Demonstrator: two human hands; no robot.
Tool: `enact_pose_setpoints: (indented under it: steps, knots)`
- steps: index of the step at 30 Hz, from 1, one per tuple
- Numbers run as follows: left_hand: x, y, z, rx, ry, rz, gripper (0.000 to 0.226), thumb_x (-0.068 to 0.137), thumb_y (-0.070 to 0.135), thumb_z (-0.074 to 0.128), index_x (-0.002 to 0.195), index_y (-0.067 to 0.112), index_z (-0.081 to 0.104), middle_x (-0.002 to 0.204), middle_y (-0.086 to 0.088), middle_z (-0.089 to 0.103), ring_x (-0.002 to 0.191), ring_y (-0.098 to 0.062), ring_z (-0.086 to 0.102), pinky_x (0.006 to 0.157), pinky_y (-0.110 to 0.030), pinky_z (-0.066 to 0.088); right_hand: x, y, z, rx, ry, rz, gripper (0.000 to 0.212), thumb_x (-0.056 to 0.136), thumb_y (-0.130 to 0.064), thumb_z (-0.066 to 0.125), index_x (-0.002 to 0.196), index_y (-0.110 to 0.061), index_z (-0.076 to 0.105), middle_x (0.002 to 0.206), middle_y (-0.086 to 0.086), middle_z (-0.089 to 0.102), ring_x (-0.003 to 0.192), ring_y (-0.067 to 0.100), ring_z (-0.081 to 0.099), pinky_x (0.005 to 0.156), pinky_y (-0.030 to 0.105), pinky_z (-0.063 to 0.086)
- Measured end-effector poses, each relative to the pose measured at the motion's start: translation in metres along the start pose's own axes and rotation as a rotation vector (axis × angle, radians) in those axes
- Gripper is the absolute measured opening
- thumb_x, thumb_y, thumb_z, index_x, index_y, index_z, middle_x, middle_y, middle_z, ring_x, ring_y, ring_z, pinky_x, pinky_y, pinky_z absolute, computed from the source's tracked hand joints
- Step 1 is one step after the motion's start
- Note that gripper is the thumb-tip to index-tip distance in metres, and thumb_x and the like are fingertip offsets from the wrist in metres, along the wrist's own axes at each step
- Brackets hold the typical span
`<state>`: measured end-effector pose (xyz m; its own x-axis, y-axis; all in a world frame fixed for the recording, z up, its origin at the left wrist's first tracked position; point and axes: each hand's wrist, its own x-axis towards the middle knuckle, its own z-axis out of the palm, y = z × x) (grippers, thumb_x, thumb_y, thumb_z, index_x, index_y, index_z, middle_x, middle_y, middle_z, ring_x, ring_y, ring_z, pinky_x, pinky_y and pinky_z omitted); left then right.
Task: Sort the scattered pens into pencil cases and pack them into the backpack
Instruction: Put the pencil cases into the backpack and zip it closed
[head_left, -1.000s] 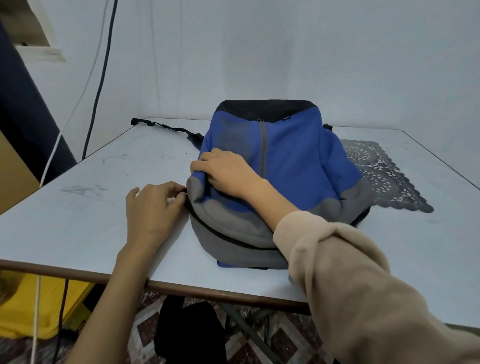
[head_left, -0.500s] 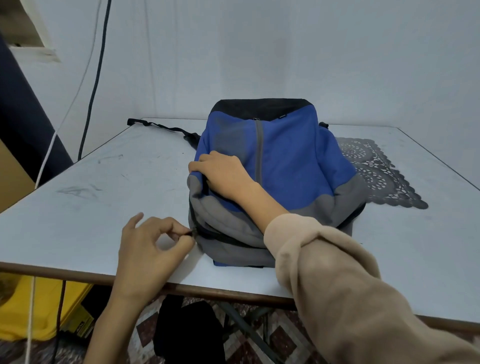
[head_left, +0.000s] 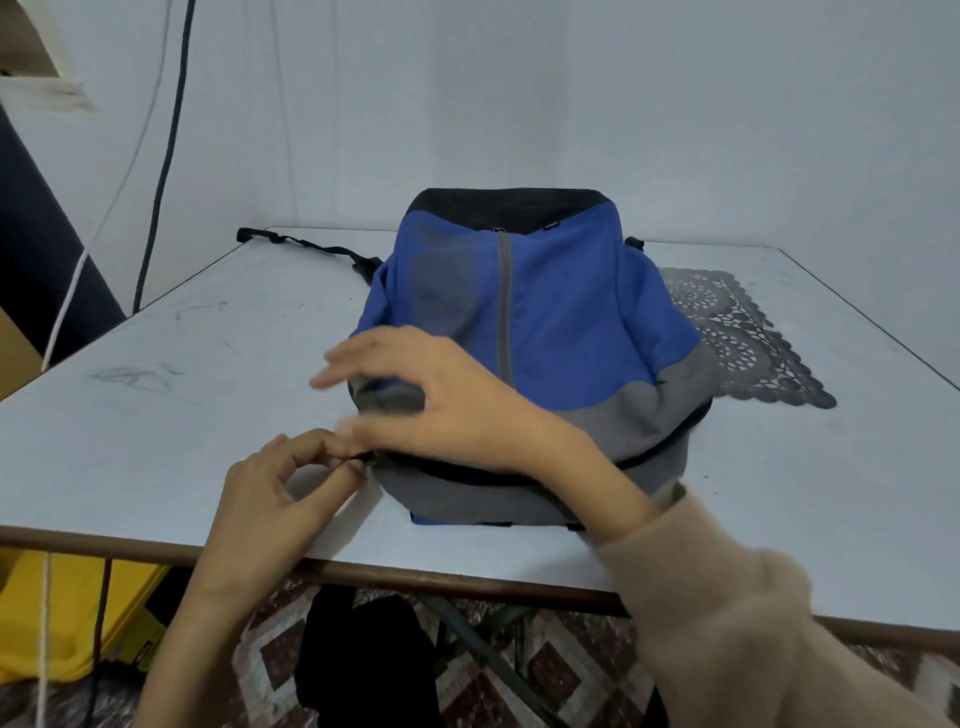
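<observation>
Evidently closing up: the left hand (head_left: 280, 493) pinches the small black zip pull (head_left: 363, 456), while just beside it the right hand (head_left: 441, 405) lies over a corner of the blue-and-grey fabric backpack (head_left: 566, 312), probably bracing it; blur hides whether it grips.

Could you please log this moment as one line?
left hand: pinches zipper pull; right hand: holds backpack corner; backpack: lies on table; lace mat: beside backpack

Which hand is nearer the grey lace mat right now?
Right. The right hand is at the near-left corner of the backpack, with the lace mat across the bag from it. The left hand is farther off, pinching the zipper pull at the bag's left edge.
</observation>
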<state>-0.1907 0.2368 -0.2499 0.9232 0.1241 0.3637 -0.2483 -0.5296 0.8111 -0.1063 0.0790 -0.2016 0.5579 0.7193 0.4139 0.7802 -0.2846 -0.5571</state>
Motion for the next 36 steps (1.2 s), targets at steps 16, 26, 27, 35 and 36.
enact_pose_setpoints:
  steps: [16,26,27,35,36]
  knots:
    - [0.001,-0.006,-0.013,-0.036,-0.007,-0.081,0.036,0.072,0.055,0.050,0.080,0.029,0.074,0.087,0.009,0.073,0.089,-0.003,0.063,0.087,-0.018,0.043,-0.035,0.006,0.033,-0.656,0.216,-0.211,0.009,0.082,-0.012,0.069,0.088,-0.019,0.070,0.113,0.006,0.064,0.099,0.027,0.056,0.074,0.040,0.044]
    - [0.036,-0.010,0.007,0.064,-0.035,-0.218,0.044,0.061,0.071,0.056,0.078,0.034,0.073,0.073,0.006,0.072,0.083,-0.019,0.067,0.092,-0.052,0.048,-0.039,0.005,0.033,-0.687,0.280,-0.292,0.009,0.083,-0.005,0.062,0.081,-0.013,0.066,0.108,0.006,0.063,0.100,0.026,0.054,0.076,0.035,0.039]
    - [0.036,-0.011,0.008,0.059,-0.014,-0.223,0.041,0.060,0.068,0.058,0.077,0.033,0.073,0.071,0.005,0.072,0.081,-0.021,0.067,0.090,-0.055,0.049,-0.039,0.005,0.033,-0.686,0.279,-0.306,0.010,0.083,-0.005,0.063,0.078,-0.013,0.065,0.107,0.007,0.064,0.101,0.026,0.055,0.077,0.035,0.040]
    - [0.037,-0.016,0.012,0.132,0.113,-0.198,0.030,0.062,0.052,0.058,0.070,0.025,0.069,0.067,0.014,0.068,0.071,-0.010,0.063,0.075,-0.033,0.048,-0.053,-0.001,0.015,-0.562,0.227,-0.357,0.017,0.086,-0.005,0.065,0.071,-0.014,0.064,0.102,0.007,0.066,0.105,0.028,0.056,0.079,0.032,0.037]
    - [0.037,-0.017,0.012,0.141,0.125,-0.197,0.025,0.064,0.047,0.058,0.070,0.025,0.068,0.067,0.017,0.067,0.071,-0.009,0.061,0.071,-0.028,0.046,-0.058,-0.002,0.010,-0.556,0.221,-0.358,0.019,0.087,-0.006,0.064,0.069,-0.014,0.064,0.102,0.006,0.066,0.106,0.028,0.056,0.079,0.031,0.037]
